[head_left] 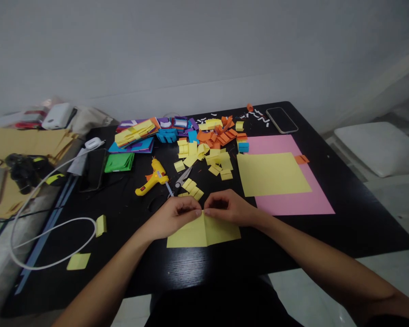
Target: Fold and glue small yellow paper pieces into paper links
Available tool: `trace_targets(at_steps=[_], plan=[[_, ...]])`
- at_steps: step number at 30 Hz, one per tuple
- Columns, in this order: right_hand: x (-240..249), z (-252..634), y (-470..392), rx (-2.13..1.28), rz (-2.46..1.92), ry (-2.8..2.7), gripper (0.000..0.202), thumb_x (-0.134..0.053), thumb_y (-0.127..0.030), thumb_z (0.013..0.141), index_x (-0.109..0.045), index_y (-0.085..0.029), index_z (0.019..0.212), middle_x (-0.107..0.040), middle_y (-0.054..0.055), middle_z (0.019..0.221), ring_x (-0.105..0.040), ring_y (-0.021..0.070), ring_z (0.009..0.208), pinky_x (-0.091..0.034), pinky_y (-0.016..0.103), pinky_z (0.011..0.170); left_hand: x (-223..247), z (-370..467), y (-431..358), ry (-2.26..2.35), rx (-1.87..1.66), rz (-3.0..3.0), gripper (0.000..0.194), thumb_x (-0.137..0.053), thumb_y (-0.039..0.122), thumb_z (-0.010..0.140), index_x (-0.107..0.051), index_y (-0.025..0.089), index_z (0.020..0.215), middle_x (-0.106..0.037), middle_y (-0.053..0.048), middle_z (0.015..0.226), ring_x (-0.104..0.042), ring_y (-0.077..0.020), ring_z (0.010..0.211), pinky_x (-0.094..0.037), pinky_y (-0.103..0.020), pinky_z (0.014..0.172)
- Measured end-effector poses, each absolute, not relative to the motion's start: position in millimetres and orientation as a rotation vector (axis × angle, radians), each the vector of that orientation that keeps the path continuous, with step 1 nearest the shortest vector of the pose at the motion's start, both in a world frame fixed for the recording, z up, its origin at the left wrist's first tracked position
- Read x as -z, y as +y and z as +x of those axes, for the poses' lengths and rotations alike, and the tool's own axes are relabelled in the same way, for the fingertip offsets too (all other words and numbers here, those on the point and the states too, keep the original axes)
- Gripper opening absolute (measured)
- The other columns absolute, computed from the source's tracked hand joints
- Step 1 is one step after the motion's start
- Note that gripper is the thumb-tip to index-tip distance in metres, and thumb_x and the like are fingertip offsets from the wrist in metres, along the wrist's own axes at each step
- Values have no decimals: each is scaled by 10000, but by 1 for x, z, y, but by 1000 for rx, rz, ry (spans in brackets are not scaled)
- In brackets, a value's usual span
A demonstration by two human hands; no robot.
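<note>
At the near side of the table (187, 272), your left hand (177, 213) and right hand (231, 206) pinch the creased yellow sheet (221, 232) by its far edge, each grip seemingly closed thumb to finger, a hold that would steady its central fold.

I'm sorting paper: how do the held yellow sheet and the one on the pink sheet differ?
The held sheet has a middle crease; the other sheet shows none. The left hand and right hand hold the held sheet; the other sheet lies untouched on the pink sheet. Both are yellow.
</note>
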State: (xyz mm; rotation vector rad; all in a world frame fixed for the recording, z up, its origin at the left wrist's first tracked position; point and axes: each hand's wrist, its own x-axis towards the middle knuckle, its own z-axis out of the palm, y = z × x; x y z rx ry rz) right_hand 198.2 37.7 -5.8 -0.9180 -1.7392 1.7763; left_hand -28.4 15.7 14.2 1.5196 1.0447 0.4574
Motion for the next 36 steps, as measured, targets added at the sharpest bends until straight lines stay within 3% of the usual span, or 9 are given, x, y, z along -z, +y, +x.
trace_targets(at_steps=[9, 26, 36], plan=[[5, 197, 37, -1754, -941, -1766, 208, -738, -353, 826, -732, -144, 828, -649, -1, 713, -534, 114, 649, -399, 242, 609, -10, -27, 14, 1062, -502, 1537, 239, -621, 350, 920, -664, 142, 810, -474, 35, 659, -401, -101, 605, -305, -222, 553], [7, 195, 35, -1755, -996, -1620, 232, -769, -397, 809, -739, -168, 804, -652, -5, 689, -527, 113, 613, -384, 245, 573, -6, -20, 9, 1134, -673, 1575, 230, -613, 342, 927, -667, 150, 811, -581, 5, 689, -497, -120, 641, -381, -226, 594], [4, 195, 37, -1601, -1068, -1680, 247, -749, -400, 842, -744, -159, 792, -666, 0, 685, -532, 112, 611, -397, 251, 584, -11, -30, 13, 1232, -616, 1720, 310, -592, 416, 971, -677, 146, 846, -460, 45, 620, -395, -97, 577, -292, -213, 529]])
